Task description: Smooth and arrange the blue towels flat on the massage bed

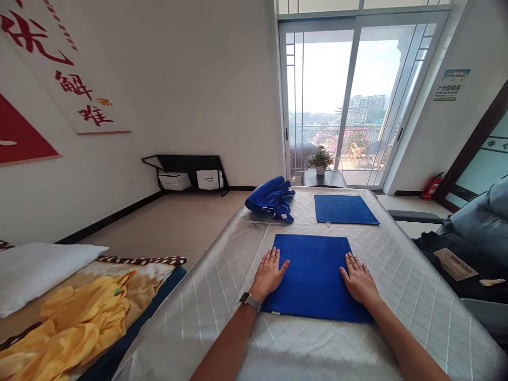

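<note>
A folded blue towel (313, 275) lies flat on the silver quilted bed cover (222, 296) in front of me. My left hand (270, 272) rests open on its left edge, fingers flat, with a watch on the wrist. My right hand (359, 278) lies open on the towel's right edge. Nothing is held in either hand. Farther away a second folded blue towel (344, 209) sits flat on the bed. To its left is a crumpled heap of blue towels (272, 200).
A second bed at the left carries a white pillow (39, 270) and a yellow cloth (75, 323). A grey armchair (476, 233) stands at the right. A potted plant (320, 160) sits on a small table before the glass balcony door. A fire extinguisher (432, 186) stands by the right wall.
</note>
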A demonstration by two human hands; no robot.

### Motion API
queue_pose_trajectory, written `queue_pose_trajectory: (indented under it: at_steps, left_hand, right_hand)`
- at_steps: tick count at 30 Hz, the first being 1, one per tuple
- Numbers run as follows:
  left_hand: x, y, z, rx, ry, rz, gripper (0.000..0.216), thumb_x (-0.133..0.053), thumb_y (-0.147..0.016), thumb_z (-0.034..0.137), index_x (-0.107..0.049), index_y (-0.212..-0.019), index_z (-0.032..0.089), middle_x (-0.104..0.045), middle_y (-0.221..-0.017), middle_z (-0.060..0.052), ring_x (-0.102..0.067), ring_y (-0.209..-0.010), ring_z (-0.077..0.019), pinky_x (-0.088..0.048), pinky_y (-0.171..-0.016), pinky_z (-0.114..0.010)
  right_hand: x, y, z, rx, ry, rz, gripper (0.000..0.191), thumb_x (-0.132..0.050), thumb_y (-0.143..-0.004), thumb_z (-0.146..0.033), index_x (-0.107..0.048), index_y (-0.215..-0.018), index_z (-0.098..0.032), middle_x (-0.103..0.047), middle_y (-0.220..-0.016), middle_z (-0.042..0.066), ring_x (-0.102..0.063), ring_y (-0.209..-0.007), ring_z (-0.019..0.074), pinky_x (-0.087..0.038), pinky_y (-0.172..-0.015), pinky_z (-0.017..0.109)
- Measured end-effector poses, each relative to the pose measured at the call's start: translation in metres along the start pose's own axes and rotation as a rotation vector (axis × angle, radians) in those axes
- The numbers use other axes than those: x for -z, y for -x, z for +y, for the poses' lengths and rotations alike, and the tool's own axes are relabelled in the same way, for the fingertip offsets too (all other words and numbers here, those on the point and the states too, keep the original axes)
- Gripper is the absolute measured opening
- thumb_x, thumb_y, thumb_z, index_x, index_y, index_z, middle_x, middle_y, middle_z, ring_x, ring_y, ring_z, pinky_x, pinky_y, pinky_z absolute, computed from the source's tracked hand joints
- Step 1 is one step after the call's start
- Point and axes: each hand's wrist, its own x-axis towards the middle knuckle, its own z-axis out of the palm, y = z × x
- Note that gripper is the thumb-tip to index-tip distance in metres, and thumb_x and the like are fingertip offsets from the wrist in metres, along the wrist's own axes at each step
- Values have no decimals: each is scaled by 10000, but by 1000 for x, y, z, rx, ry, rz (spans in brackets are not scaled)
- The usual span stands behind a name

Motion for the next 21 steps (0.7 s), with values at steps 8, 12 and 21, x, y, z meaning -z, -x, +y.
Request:
queue_pose_trajectory:
  at_steps: [8, 12, 21]
  left_hand:
    - [4, 2, 0, 4, -1, -25, 851, -130, -996, 661, -325, -1535, 32, -308, -1599, -193, -270, -1492, -305, -258, -1211, -464]
    - [1, 1, -1, -5, -17, -10, 830, -144, -1001, 651, -341, -1531, 43, -325, -1592, -191, -287, -1486, -302, -274, -1206, -459]
    - [2, 1, 0, -2, -34, 25, 806, -166, -1010, 636, -347, -1527, 45, -371, -1568, -199, -321, -1471, -304, -314, -1189, -483]
  right_hand:
    - [10, 4, -2, 7, -2, -41, 693, -189, -1009, -484, -162, -1592, -111, -158, -1662, 62, -112, -1529, 218, -110, -1233, 437]
    - [8, 18, -2, -12, -11, -47, 697, -174, -1008, -495, -179, -1590, -113, -161, -1661, 61, -123, -1527, 234, -128, -1229, 455]
    - [-4, 33, -3, -6, 3, 16, 688, -173, -1009, -496, -186, -1590, -127, -157, -1660, 46, -102, -1531, 229, -94, -1233, 463]
